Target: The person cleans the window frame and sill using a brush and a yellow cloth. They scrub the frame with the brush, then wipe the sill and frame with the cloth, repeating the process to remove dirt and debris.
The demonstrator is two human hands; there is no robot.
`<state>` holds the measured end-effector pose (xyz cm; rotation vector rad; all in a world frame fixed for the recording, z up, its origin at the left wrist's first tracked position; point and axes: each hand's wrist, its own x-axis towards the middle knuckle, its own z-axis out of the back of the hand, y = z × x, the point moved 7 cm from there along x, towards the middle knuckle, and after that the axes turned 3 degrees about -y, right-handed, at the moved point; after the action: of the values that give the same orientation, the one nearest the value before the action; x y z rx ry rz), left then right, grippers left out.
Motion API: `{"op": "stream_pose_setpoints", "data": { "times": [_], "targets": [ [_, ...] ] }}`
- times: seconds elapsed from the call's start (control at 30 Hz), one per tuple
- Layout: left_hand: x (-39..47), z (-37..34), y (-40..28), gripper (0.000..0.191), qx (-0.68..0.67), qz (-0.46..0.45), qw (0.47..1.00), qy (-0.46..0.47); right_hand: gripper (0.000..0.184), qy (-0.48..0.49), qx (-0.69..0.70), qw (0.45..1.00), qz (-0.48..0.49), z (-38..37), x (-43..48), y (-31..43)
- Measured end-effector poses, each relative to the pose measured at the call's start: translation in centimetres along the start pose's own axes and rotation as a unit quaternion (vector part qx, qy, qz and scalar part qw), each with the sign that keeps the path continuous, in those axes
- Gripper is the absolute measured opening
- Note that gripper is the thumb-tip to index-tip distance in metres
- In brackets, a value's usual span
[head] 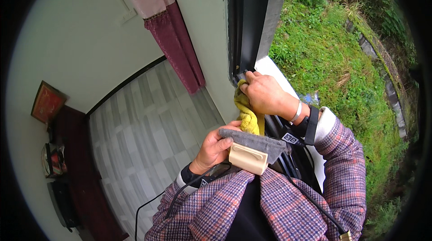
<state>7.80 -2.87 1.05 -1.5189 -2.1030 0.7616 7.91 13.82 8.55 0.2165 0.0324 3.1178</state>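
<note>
My left hand (214, 148) grips a cleaning pad with a cream plastic handle (249, 157) and a grey fabric face (256, 141), held close to my chest. A yellow cloth (249, 119) with dark, dirty patches hangs between my hands; its upper part is bunched in the fingers of my right hand (265, 92). That hand's fingertips reach into the corner of the black window frame (248, 38), where the upright meets the lower track. My palm hides the cloth's far side. Whether my left fingers also touch the cloth's lower end, I cannot tell.
A pink and maroon curtain (175, 45) hangs beside the window wall. Black cables (148, 204) run from my wrists past my checked coat. Beyond the opening lies a grassy slope (320, 58). A dark red cabinet (79, 173) and a framed red picture (49, 101) are at the far left.
</note>
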Motion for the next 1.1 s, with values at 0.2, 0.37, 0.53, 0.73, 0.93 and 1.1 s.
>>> {"op": "stream_pose_setpoints", "data": {
  "times": [0.2,0.37,0.53,0.73,0.93,1.1],
  "targets": [
    [0.5,0.1,0.9,0.038,-0.007,0.014,1.0,-0.01,0.016,0.03,-0.032,0.999,-0.016,-0.4,1.9,-0.5],
    [0.4,0.4,1.1,0.038,0.01,0.004,1.0,-0.011,0.014,0.029,-0.037,0.998,-0.042,-1.0,2.7,-0.5],
    [0.0,0.5,0.5,0.038,0.017,-0.015,1.0,-0.02,0.014,0.025,0.007,0.997,-0.068,-1.5,1.1,-1.0],
    [-0.7,-0.1,-0.9,0.036,0.03,-0.033,0.999,-0.019,0.012,-0.073,-0.026,0.996,-0.033,-0.9,-0.9,0.8],
    [1.1,-3.3,-0.9,0.037,0.033,-0.014,0.998,0.05,0.009,-0.257,-0.047,0.958,-0.115,5.3,-7.2,-3.3],
    [9.2,-8.9,3.8,0.042,-0.022,0.046,0.995,0.081,0.012,-0.307,-0.101,0.922,-0.211,8.0,-15.4,-11.1]
  ]
}}
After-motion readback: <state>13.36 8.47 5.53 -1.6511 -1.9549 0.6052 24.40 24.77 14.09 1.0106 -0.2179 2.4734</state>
